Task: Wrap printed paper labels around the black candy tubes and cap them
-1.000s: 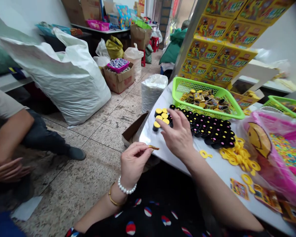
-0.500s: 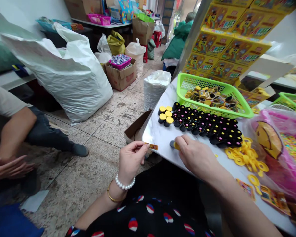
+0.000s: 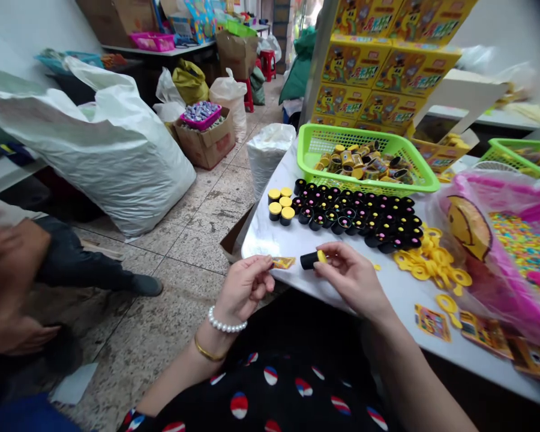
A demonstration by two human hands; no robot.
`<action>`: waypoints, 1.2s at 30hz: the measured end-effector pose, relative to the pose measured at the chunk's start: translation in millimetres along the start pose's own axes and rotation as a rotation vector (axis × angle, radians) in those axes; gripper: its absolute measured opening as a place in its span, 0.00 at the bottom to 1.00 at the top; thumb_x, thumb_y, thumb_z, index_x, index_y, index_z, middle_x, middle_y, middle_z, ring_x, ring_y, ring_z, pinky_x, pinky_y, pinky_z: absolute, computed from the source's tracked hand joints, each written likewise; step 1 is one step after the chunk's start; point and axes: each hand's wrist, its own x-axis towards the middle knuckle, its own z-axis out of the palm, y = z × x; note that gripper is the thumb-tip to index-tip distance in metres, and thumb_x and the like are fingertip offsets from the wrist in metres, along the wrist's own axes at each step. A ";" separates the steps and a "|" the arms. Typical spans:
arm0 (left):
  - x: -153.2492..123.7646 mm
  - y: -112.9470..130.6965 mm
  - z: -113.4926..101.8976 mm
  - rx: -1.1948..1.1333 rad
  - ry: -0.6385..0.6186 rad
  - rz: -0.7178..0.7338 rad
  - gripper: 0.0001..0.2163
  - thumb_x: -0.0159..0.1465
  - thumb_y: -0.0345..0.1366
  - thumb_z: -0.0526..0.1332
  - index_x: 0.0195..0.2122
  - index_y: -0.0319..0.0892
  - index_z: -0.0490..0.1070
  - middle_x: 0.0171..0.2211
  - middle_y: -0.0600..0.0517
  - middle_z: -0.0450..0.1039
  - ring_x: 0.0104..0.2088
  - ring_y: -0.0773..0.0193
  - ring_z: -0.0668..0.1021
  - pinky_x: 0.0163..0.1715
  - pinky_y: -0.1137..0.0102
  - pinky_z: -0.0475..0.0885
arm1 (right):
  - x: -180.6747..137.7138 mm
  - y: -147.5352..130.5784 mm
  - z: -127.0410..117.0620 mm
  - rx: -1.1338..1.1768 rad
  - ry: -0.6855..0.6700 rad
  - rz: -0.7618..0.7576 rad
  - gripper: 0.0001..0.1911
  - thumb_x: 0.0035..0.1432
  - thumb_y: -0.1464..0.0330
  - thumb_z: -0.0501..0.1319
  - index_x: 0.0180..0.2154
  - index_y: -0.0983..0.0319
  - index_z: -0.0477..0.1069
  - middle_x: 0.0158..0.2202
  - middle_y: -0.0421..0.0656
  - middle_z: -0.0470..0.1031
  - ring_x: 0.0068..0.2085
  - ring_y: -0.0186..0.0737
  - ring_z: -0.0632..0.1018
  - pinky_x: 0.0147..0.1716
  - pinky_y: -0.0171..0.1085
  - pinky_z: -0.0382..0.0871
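Between the thumb and fingers of my left hand [image 3: 248, 285] is a small yellow-and-brown printed label [image 3: 282, 263]. My right hand [image 3: 353, 273] pinches a black cup with a yellow lid [image 3: 309, 260], tilted on its side, its black end pointing at the label. A small gap separates the two. Just beyond, yellow-capped black cups [image 3: 286, 215] stand at the table's left edge. Beside them are rows of open black cups [image 3: 360, 223] with pink or yellow bits inside. Yellow plastic ring-shaped pieces [image 3: 432, 264] lie in a pile to the right.
A green basket [image 3: 369, 183] of labelled cups sits behind the rows, before stacked yellow boxes [image 3: 364, 63]. At right is a pink basket [image 3: 481, 186] with colourful candy bits. Flat printed labels [image 3: 433, 323] lie near the front edge. Another person's leg [image 3: 87, 258] is at left.
My right hand has turned, bringing the lidded cup sideways beside the label. The label now shows more of its printed face. The view has shifted right, and the other person's hands moved.
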 end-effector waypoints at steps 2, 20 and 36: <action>1.2 0.1 0.9 -0.014 -0.031 -0.043 0.12 0.53 0.39 0.70 0.29 0.34 0.72 0.14 0.55 0.68 0.11 0.78 0.62 0.09 0.83 0.43 | -0.7 0.4 -3.6 0.407 -0.040 0.128 0.15 0.53 0.60 0.67 0.41 0.59 0.73 0.37 0.43 0.76 0.34 0.39 0.78 0.38 0.41 0.76; 11.5 -7.9 11.2 -0.127 -0.098 -0.076 0.10 0.55 0.32 0.69 0.33 0.34 0.69 0.24 0.55 0.71 0.12 0.83 0.62 0.09 0.86 0.54 | -7.5 -7.9 19.1 0.690 -0.104 0.230 0.13 0.53 0.61 0.69 0.39 0.58 0.74 0.38 0.41 0.80 0.39 0.37 0.80 0.45 0.37 0.74; 8.3 -8.0 12.3 -0.188 -0.190 -0.140 0.12 0.56 0.34 0.69 0.34 0.37 0.67 0.21 0.59 0.69 0.10 0.83 0.58 0.08 0.83 0.47 | -15.6 -15.9 26.5 0.381 0.040 0.083 0.13 0.58 0.63 0.65 0.43 0.58 0.67 0.35 0.40 0.77 0.35 0.35 0.78 0.36 0.34 0.74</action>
